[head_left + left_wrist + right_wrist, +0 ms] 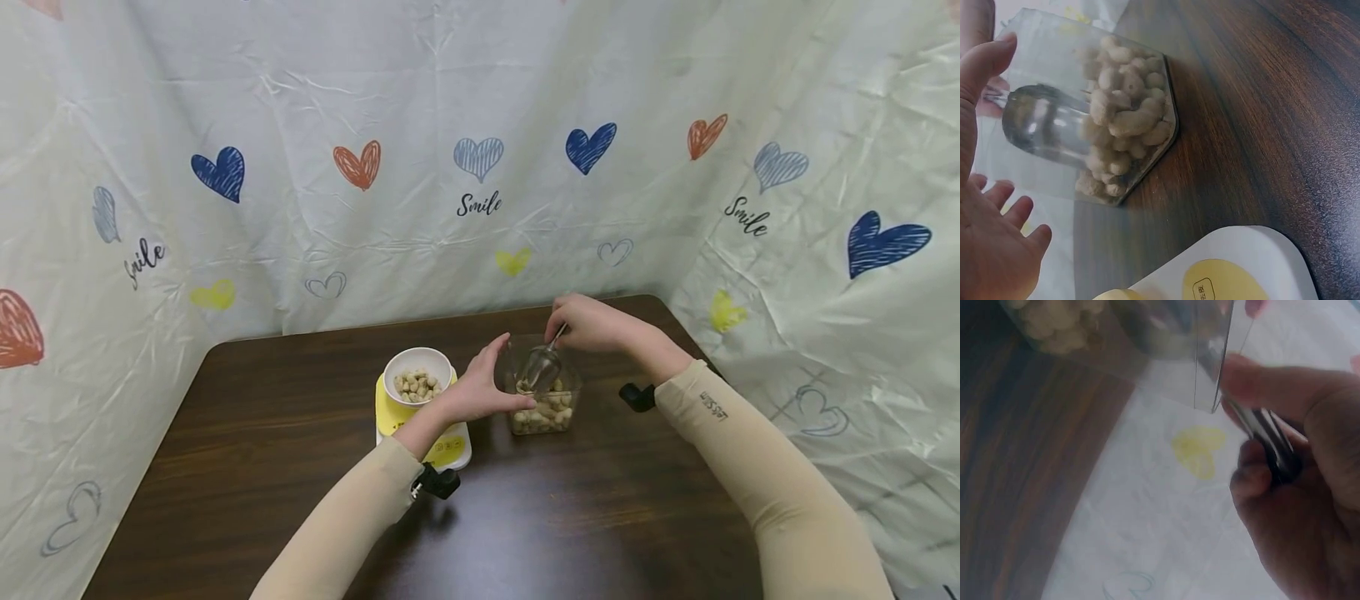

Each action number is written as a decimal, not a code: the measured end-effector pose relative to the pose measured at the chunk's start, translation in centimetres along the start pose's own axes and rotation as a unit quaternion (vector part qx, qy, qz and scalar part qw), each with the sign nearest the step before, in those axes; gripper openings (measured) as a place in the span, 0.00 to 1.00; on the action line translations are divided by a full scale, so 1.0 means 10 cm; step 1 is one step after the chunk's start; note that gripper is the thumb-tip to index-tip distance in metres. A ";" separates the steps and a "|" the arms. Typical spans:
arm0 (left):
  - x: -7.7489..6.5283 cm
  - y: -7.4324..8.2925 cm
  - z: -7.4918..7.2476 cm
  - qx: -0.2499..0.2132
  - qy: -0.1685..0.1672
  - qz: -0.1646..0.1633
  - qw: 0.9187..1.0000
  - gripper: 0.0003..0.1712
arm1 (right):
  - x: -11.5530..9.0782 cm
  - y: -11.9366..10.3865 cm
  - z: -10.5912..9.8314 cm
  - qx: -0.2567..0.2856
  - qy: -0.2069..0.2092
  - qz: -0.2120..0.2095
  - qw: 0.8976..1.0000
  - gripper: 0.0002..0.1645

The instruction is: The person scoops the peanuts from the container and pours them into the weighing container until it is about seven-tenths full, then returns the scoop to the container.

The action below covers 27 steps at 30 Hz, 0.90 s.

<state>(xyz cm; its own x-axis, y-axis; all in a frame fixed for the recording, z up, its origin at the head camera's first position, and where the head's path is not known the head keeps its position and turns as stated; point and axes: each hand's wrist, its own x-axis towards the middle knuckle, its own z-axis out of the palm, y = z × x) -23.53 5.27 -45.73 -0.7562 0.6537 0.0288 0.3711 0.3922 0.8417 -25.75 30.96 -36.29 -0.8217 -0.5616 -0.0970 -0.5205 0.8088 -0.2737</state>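
Right hand (588, 323) has fingers curled round the handle of a metal scoop (542, 367), its head down at the peanuts (551, 414) in the clear container (1060, 56). Left hand (480, 387) is spread wide at the container's left side, contact unclear. Further left, a white bowl (388, 377) sits on the scale (392, 419).

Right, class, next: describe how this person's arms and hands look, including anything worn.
Both arms wear close-fitting beige sleeves. The left sleeve looks plain; the right sleeve has small dark lettering near its cuff. A small black device sits by the left wrist, another black device by the right. The left hand and right hand are ungloved.
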 end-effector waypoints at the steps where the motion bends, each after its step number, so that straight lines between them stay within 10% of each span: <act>1: 0.00 0.00 0.00 0.000 0.002 0.000 1.000 0.70 | 0.01 -0.01 0.02 0.009 -0.011 0.005 1.000 0.07; 17: 0.02 -0.03 0.06 0.007 0.015 0.003 1.000 0.69 | -0.01 0.13 -0.06 0.129 -0.067 0.061 0.988 0.06; 27: 0.02 -0.05 0.05 0.005 0.016 0.003 1.000 0.70 | 0.07 0.07 -0.01 0.112 -0.080 0.046 0.989 0.05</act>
<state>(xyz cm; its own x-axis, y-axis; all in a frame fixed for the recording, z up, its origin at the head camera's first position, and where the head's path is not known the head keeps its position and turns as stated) -23.61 5.53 -46.37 -0.7713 0.6344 0.0509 0.3802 0.3950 0.8363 -26.75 31.11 -36.44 -0.8061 -0.5229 -0.2769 -0.3667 0.8088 -0.4597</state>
